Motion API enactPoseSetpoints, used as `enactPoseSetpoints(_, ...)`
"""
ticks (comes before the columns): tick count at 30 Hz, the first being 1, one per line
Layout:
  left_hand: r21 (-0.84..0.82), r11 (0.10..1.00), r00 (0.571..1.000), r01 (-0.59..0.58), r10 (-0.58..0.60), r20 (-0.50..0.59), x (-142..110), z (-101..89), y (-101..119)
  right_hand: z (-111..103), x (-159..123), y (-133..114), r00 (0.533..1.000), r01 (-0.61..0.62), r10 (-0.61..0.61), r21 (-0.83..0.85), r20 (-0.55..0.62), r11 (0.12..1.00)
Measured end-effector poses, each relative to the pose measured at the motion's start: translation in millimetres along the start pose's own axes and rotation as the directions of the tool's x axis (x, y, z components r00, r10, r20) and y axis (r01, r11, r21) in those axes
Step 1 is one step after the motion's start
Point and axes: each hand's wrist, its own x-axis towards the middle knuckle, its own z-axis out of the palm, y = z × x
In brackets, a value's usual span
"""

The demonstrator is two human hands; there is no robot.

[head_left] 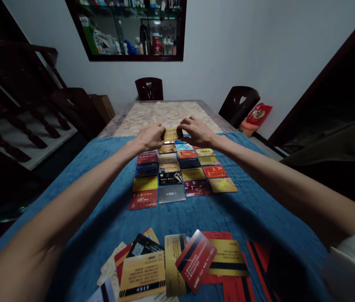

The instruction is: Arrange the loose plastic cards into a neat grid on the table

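Both my arms reach forward over a blue cloth (243, 209). My left hand (150, 137) and my right hand (196, 131) pinch the two ends of a gold card (171, 134), held at the far end of a grid of cards (177, 174). The grid lies in neat rows of red, gold, black, blue and grey cards on the cloth. Close to me, a loose pile of cards (177, 264) overlaps in a heap, mostly red and gold with black stripes.
The table (165, 113) continues beyond the cloth with a patterned top. Dark chairs stand at the far end (149, 88), the right (238, 102) and the left (77, 107). A red bag (257, 115) leans on the wall. A glass cabinet (133, 29) hangs above.
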Motion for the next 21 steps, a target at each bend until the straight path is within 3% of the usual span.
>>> enactPoseSetpoints(13,0.013,1.000,0.990,0.011,-0.013,0.142,38.0,43.1,-25.4,44.1,32.4,16.5,0.974,-0.049,0.039,0.037,0.221,0.998)
enactPoseSetpoints(21,-0.029,1.000,0.968,0.011,-0.004,0.252,45.5,67.6,-36.6,73.7,41.3,12.6,0.948,-0.100,0.066,0.093,0.311,0.991)
